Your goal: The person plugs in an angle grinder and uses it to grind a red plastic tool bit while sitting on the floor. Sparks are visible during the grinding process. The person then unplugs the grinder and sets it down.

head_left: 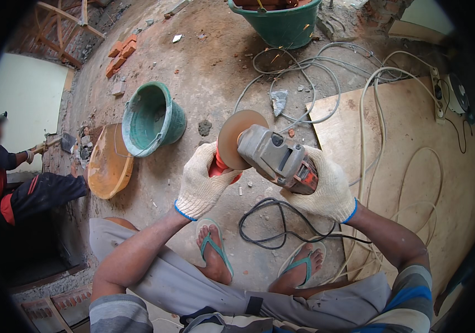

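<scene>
My right hand (326, 186), in a cream knitted glove with a blue cuff, is closed round the rear body of a grey and red angle grinder (273, 155). The grinder's round brown disc (240, 133) points up and to the left. In a matching glove, my left hand (201, 180) is closed on a red piece (218, 166) beside the disc. The disc and fingers hide part of this piece, so I cannot tell whether it belongs to the grinder. Small orange sparks (275, 58) show beyond the disc. A black cord (270, 242) lies looped below the grinder.
Beyond my left hand stand a green bucket (179, 119) and a tilted orange basin (109, 175). Another person (4, 166) works with a shovel at far left. Ahead are a large green tub (276, 28) and coiled grey cable (334, 94). Plywood (415, 177) lies at right.
</scene>
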{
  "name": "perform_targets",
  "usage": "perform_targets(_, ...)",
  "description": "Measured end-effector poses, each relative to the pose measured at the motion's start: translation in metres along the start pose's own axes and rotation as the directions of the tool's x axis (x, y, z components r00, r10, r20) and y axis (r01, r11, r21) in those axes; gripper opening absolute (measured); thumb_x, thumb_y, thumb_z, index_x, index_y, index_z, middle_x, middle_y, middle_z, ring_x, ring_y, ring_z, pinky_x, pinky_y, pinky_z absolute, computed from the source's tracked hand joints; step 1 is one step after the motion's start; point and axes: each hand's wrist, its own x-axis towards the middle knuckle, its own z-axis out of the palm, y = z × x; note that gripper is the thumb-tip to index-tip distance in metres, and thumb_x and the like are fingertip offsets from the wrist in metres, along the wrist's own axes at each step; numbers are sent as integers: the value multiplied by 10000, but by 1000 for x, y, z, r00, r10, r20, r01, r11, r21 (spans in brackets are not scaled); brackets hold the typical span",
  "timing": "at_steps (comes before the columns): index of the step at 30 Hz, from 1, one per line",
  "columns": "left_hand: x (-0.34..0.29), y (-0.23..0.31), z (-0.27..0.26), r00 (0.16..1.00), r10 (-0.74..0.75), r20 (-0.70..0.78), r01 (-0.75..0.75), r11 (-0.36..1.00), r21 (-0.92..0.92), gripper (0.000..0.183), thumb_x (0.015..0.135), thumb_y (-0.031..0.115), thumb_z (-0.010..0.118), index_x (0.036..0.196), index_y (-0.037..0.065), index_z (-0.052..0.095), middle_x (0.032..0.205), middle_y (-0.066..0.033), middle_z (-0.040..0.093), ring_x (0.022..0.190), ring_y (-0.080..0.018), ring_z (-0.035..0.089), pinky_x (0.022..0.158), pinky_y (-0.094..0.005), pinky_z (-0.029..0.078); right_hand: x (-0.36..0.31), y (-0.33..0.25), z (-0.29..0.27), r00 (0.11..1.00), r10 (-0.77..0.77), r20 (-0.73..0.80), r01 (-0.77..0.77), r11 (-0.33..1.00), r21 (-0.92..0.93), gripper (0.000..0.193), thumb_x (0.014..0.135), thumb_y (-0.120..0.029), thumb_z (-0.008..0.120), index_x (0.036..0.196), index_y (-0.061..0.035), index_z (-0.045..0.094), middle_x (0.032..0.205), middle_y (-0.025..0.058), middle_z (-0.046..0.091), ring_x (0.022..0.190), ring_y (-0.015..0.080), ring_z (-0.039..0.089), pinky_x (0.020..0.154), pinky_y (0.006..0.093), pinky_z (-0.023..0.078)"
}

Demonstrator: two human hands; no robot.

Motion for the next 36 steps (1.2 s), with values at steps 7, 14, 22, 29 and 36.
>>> perform_targets(7, 0, -4, 1, 1000, -26, -8, 26, 1000, 0, 496, 862, 251, 923, 1233, 25, 683, 1077, -149, 721, 983, -302, 738, 873, -401, 588, 1, 7, 0, 994, 112, -11, -112, 994, 10, 883, 773, -297, 962, 1476, 0, 517, 1223, 191, 718, 1125, 293, 738, 979, 409, 586)
perform_targets(14, 2, -3, 2, 1000, -14, -1, 14, 1000, 11, 497, 859, 252, 924, 1231, 21, 688, 1073, -151, 722, 978, -298, 735, 872, -401, 584, -1, 10, 0, 998, 70, -8, -70, 998, -10, 886, 772, -299, 963, 1475, 0, 515, 1211, 192, 723, 1110, 293, 740, 976, 410, 585)
perform_targets(22, -1, -8, 2, 998, -59, 0, 59, 998, 38, 562, 841, 225, 933, 1303, 22, 687, 1123, -159, 729, 1000, -303, 741, 901, -397, 585, 1, 9, 4, 995, 97, -26, -97, 995, -15, 875, 768, -323, 966, 1459, -9, 530, 1191, 197, 725, 1102, 305, 744, 975, 413, 585)
perform_targets(29, 3, -6, -2, 996, -85, 10, 85, 996, -25, 540, 871, 205, 912, 1316, 11, 676, 1151, -163, 734, 1040, -270, 743, 939, -389, 585, -1, 22, 0, 977, 212, -10, -212, 977, 26, 832, 815, -317, 946, 1460, -24, 509, 1249, 198, 698, 1159, 320, 713, 1010, 420, 566)
perform_targets(36, 7, -11, -2, 912, -313, 265, 407, 763, -501, 565, 920, 198, 875, 1371, 15, 588, 1149, -71, 705, 1080, -151, 695, 1005, -345, 564, -2, 30, 0, 964, 260, -56, -251, 958, 137, 808, 819, -340, 940, 1431, -39, 507, 1268, 179, 658, 1170, 299, 674, 1015, 433, 546)
